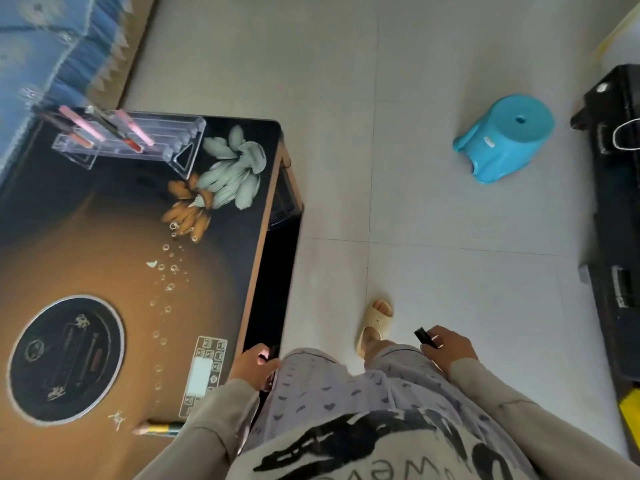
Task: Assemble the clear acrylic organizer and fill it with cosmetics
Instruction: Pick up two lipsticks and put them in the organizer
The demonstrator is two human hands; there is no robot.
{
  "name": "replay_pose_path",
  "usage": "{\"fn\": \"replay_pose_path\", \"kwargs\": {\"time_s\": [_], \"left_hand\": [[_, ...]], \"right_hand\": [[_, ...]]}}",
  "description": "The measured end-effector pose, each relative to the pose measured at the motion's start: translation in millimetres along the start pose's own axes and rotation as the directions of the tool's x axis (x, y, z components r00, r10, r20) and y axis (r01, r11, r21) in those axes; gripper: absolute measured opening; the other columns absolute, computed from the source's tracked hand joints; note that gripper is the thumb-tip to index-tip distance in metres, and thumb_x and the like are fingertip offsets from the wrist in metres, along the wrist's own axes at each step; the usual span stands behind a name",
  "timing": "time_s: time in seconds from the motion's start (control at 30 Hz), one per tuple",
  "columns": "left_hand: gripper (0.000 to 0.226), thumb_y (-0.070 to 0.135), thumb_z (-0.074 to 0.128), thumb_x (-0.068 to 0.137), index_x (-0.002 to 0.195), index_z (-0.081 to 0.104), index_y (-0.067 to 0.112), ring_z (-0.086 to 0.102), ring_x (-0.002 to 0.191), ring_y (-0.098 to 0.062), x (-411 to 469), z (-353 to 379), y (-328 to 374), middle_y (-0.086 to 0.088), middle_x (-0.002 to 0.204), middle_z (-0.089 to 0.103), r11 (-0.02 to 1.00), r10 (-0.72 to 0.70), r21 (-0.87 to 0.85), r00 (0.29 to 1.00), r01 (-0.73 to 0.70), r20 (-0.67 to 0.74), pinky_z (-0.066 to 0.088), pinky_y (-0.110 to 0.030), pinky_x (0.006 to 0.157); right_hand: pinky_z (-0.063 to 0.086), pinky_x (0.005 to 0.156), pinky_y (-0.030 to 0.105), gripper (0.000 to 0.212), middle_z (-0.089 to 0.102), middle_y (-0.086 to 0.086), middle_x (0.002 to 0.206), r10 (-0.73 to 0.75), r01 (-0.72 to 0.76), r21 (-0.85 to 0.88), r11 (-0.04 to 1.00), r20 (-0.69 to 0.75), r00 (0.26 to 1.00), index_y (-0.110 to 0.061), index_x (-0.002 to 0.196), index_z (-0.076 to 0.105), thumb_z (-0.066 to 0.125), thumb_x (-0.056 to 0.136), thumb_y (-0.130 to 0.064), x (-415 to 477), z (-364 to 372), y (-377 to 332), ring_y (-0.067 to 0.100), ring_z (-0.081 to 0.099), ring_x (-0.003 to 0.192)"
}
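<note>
The clear acrylic organizer point(138, 140) stands at the far corner of the dark table point(114, 258), with several pink and red cosmetic sticks point(136, 128) leaning in it. My left hand point(254, 363) is at the table's near right edge, fingers closed around a dark stick-like cosmetic point(274, 350) that is mostly hidden. My right hand point(448, 348) hangs off the table over the floor, shut on a small black tube point(424, 336). Both hands are far from the organizer.
A yellow-green pencil point(161, 428) lies at the table's front edge. The table has a round inset plate point(65, 358) and a control panel point(204, 372). A blue plastic stool point(505, 136) sits on the tiled floor, with black furniture point(616, 209) at right and a blue-covered sofa point(41, 46) behind.
</note>
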State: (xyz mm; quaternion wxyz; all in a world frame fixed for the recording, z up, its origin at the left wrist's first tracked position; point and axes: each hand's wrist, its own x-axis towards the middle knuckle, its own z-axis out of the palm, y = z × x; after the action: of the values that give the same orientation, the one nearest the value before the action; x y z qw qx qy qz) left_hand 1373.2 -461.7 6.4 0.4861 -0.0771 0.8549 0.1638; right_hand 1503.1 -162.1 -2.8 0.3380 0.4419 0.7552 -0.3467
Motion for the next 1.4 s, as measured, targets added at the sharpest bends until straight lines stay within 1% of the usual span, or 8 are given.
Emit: {"fn": "replay_pose_path", "kwargs": {"time_s": [0.13, 0.23, 0.4, 0.7, 0.8, 0.9, 1.07, 1.4], "left_hand": [[0.038, 0.023, 0.055, 0.09, 0.122, 0.05, 0.003, 0.063, 0.1, -0.033, 8, 10, 44, -0.021, 0.113, 0.066, 0.999, -0.032, 0.026, 0.999, 0.032, 0.018, 0.049, -0.032, 0.084], [0.041, 0.025, 0.057, 0.089, 0.124, 0.05, 0.003, 0.062, 0.099, -0.03, 17, 12, 81, -0.019, 0.119, 0.064, 0.999, -0.044, -0.009, 0.999, 0.044, 0.016, 0.047, -0.03, 0.078], [0.043, 0.027, 0.06, 0.087, 0.123, 0.052, 0.004, 0.056, 0.113, -0.031, 33, 5, 135, -0.017, 0.126, 0.06, 0.998, -0.05, -0.037, 0.999, 0.049, -0.011, 0.04, -0.028, 0.083], [0.034, 0.023, 0.056, 0.089, 0.117, 0.054, 0.004, 0.063, 0.103, -0.032, 96, -50, 240, -0.017, 0.116, 0.066, 1.0, 0.023, 0.015, 1.0, -0.022, -0.016, 0.047, -0.031, 0.09], [0.032, 0.023, 0.056, 0.089, 0.115, 0.055, 0.004, 0.063, 0.104, -0.03, 123, -78, 277, -0.017, 0.116, 0.066, 0.998, 0.059, 0.033, 0.998, -0.058, -0.028, 0.046, -0.029, 0.088], [0.031, 0.025, 0.056, 0.089, 0.113, 0.056, 0.006, 0.061, 0.105, -0.028, 146, -110, 310, -0.014, 0.117, 0.066, 0.994, 0.09, 0.067, 0.996, -0.09, -0.007, 0.044, -0.027, 0.086], [0.026, 0.03, 0.053, 0.089, 0.106, 0.055, 0.011, 0.06, 0.105, -0.026, 183, -158, 350, -0.012, 0.116, 0.065, 0.983, 0.124, 0.136, 0.992, -0.123, -0.001, 0.039, -0.024, 0.08], [0.037, 0.025, 0.056, 0.089, 0.121, 0.052, 0.004, 0.059, 0.108, -0.027, 225, -216, 379, -0.016, 0.122, 0.063, 0.997, -0.006, -0.073, 1.0, 0.006, 0.008, 0.041, -0.027, 0.083]], "right_hand": [[0.038, 0.075, 0.022, 0.028, 0.065, 0.011, 0.114, -0.046, 0.047, -0.027, 0.999, 0.018, 0.999, -0.014, 0.114, 0.059, 0.058, 0.087, -0.02, 28, -60, -5, 0.027, 0.059, 0.104], [0.037, 0.075, 0.022, 0.028, 0.066, 0.011, 0.113, -0.069, 0.069, -0.027, 0.997, 0.01, 0.998, -0.012, 0.113, 0.059, 0.058, 0.087, -0.02, 48, -99, -11, 0.027, 0.059, 0.102], [0.037, 0.071, 0.023, 0.028, 0.066, 0.012, 0.112, -0.083, 0.083, 0.004, 0.997, -0.007, 0.997, -0.012, 0.113, 0.059, 0.059, 0.086, -0.019, 79, -143, -25, 0.02, 0.051, 0.079], [0.04, 0.072, 0.024, 0.028, 0.067, 0.015, 0.109, -0.044, 0.044, 0.06, 0.997, -0.007, 0.999, -0.007, 0.112, 0.059, 0.06, 0.085, -0.017, 131, -187, -59, 0.02, 0.052, 0.078], [0.042, 0.076, 0.025, 0.028, 0.067, 0.014, 0.11, 0.022, -0.021, 0.086, 0.996, -0.009, 1.0, -0.008, 0.112, 0.06, 0.06, 0.085, -0.017, 150, -203, -76, 0.025, 0.057, 0.083], [0.041, 0.081, 0.022, 0.03, 0.066, 0.012, 0.115, 0.078, -0.078, 0.064, 0.995, 0.002, 0.997, -0.01, 0.115, 0.059, 0.059, 0.087, -0.019, 167, -221, -100, 0.026, 0.06, 0.104], [0.041, 0.09, 0.024, 0.031, 0.064, 0.01, 0.12, 0.096, -0.096, -0.008, 0.995, -0.015, 0.995, -0.011, 0.117, 0.058, 0.057, 0.088, -0.021, 195, -256, -148, 0.025, 0.058, 0.112], [0.04, 0.094, 0.024, 0.033, 0.063, 0.009, 0.124, -0.001, 0.003, -0.208, 0.978, 0.012, 1.0, -0.012, 0.119, 0.057, 0.057, 0.088, -0.024, 267, -321, -262, 0.025, 0.056, 0.116]]}}
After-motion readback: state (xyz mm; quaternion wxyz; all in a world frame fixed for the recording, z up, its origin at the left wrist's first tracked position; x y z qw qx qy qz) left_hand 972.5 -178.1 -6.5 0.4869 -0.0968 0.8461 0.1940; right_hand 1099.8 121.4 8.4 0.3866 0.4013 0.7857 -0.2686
